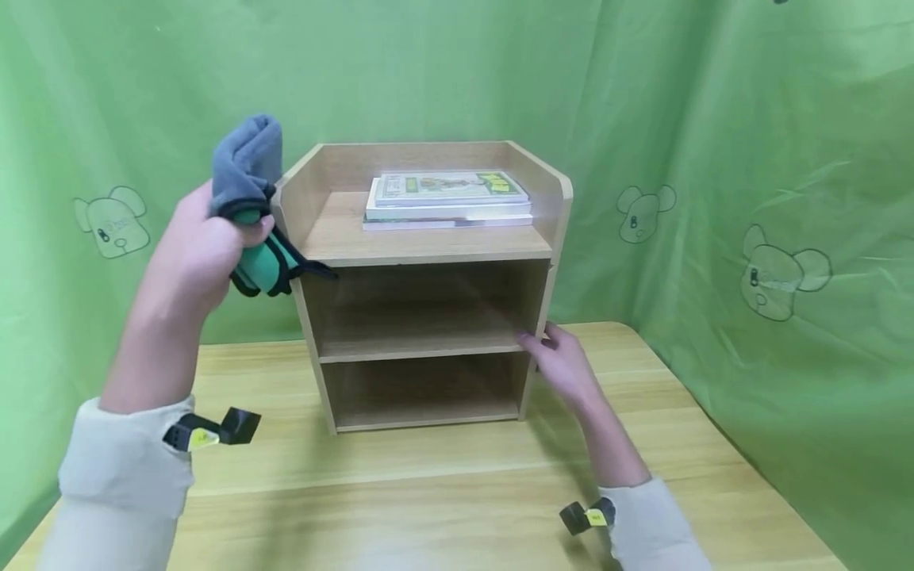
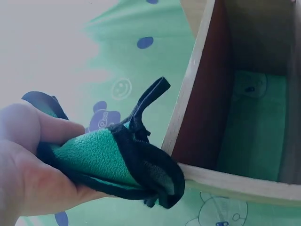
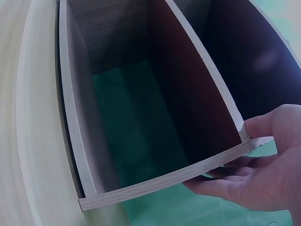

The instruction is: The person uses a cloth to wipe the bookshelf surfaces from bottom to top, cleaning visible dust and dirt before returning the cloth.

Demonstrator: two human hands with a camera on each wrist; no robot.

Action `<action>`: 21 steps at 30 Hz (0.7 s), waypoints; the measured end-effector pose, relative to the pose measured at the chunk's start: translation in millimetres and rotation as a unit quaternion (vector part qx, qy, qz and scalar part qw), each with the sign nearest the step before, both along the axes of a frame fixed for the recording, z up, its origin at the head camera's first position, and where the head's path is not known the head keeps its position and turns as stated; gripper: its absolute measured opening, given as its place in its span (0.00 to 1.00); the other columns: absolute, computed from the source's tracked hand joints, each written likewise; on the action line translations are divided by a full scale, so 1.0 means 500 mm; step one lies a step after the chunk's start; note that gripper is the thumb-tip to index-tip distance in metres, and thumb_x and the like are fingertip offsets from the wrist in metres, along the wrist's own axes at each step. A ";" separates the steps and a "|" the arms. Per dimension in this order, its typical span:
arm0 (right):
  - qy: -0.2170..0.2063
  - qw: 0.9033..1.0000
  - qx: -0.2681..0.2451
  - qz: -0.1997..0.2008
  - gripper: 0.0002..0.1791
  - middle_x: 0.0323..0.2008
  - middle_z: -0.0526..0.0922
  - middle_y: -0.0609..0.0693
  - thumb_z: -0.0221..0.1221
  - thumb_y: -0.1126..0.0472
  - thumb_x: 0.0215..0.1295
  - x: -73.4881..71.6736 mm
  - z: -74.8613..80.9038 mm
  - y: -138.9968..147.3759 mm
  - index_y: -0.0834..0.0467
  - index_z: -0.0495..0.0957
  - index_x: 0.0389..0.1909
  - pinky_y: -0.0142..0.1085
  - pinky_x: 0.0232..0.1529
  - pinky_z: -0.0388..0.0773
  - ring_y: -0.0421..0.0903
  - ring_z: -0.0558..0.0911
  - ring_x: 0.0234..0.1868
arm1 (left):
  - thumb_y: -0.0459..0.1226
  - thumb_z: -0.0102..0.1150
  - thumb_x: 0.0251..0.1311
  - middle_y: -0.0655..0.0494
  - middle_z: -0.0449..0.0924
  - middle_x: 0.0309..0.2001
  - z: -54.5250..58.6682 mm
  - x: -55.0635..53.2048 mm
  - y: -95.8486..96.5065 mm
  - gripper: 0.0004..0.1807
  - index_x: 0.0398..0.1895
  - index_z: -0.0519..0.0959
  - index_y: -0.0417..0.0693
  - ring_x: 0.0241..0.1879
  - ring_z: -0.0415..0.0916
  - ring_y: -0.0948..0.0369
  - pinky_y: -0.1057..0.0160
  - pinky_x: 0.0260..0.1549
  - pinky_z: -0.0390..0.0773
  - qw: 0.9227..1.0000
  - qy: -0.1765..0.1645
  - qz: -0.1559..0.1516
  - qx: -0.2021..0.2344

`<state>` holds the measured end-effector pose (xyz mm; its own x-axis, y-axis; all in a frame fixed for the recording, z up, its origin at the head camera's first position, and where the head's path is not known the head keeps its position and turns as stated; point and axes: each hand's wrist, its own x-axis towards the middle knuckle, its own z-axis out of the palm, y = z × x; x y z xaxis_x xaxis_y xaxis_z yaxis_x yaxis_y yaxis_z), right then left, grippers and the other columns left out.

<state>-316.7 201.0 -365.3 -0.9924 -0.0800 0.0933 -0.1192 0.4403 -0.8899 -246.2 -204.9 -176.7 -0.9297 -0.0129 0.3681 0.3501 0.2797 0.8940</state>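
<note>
My left hand (image 1: pixel 207 242) grips a folded cloth (image 1: pixel 263 266), green and grey-blue with black edging and a loop, beside the upper left side of a wooden shelf unit (image 1: pixel 428 259). In the left wrist view the fingers and thumb close round the green cloth (image 2: pixel 94 157), its black loop sticking up near the shelf's side panel. My right hand (image 1: pixel 564 365) holds the right side panel at the height of the middle shelf board. The right wrist view has the thumb on the inner face and the other fingers behind the panel (image 3: pixel 174 179).
A small stack of books (image 1: pixel 448 200) lies on the top shelf, inside its raised rim. Two compartments lie below it. The unit stands on a light wooden table (image 1: pixel 428 500). Green curtains (image 1: pixel 457 71) with mouse drawings hang behind and at both sides.
</note>
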 end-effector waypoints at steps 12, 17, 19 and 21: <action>-0.024 0.999 0.006 0.020 0.42 0.70 0.70 0.66 0.56 0.41 0.73 0.004 0.009 0.019 0.68 0.61 0.74 0.56 0.68 0.69 0.65 0.77 0.65 | 0.27 0.47 0.69 0.49 0.45 0.82 -0.035 -0.018 -0.010 0.41 0.82 0.46 0.49 0.80 0.42 0.47 0.42 0.77 0.44 0.998 -0.043 -0.035 -0.019; -0.026 0.999 0.002 0.025 0.41 0.70 0.69 0.68 0.57 0.43 0.73 0.004 0.011 0.022 0.69 0.62 0.73 0.54 0.67 0.72 0.65 0.77 0.64 | 0.27 0.47 0.68 0.36 0.55 0.76 -0.071 -0.022 -0.013 0.38 0.80 0.49 0.39 0.73 0.56 0.42 0.39 0.73 0.54 0.996 -0.075 -0.033 -0.038; -0.028 0.999 0.006 0.024 0.42 0.70 0.69 0.68 0.57 0.42 0.73 0.003 0.012 0.022 0.70 0.60 0.73 0.54 0.67 0.71 0.65 0.77 0.64 | 0.27 0.48 0.67 0.35 0.59 0.72 -0.095 -0.026 -0.017 0.36 0.78 0.52 0.36 0.68 0.60 0.42 0.40 0.71 0.59 0.995 -0.084 -0.029 -0.054; -0.031 0.999 0.007 0.024 0.44 0.71 0.68 0.69 0.57 0.42 0.73 0.002 0.014 0.021 0.71 0.59 0.74 0.54 0.67 0.71 0.65 0.77 0.65 | 0.26 0.49 0.65 0.36 0.61 0.70 -0.125 -0.032 -0.020 0.36 0.76 0.55 0.34 0.67 0.61 0.44 0.41 0.70 0.60 0.993 -0.093 -0.032 -0.061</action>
<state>-315.5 211.3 -358.5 -0.9913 -0.1283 0.0295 -0.0845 0.4478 -0.8901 -262.2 -215.1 -239.1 -0.9794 0.0817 0.1847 0.2019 0.3730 0.9056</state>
